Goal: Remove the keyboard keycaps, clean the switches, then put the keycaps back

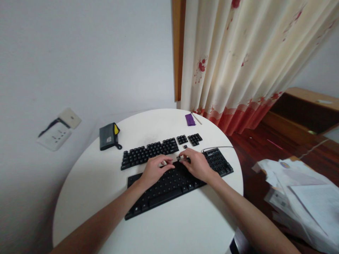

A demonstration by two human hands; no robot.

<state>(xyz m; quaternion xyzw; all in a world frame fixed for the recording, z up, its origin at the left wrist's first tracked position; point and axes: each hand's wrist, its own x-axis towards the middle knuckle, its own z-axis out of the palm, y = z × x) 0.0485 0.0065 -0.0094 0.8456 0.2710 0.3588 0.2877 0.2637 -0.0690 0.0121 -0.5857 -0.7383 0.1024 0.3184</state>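
Observation:
A black keyboard [159,197] lies slanted on the white round table, most of its main key field bare of keycaps, with the space bar and bottom-row keys in place. Above its top edge, my right hand [197,163] pinches a small dark keycap [178,158] between thumb and fingers. Just left of it, my left hand [156,171] hovers over the keyboard, thumb and forefinger curved toward each other with a small gap. Behind the hands, removed keycaps [149,151] stand in rows. A single loose keycap [185,146] sits near my right hand.
Two smaller keycap groups, one left [182,139] and one right [195,139], lie farther back. A grey pouch [107,137] stands at the table's left edge. A purple cloth [190,120] and a thin brush-like stick [197,119] lie at the back. Papers [304,197] are piled at right.

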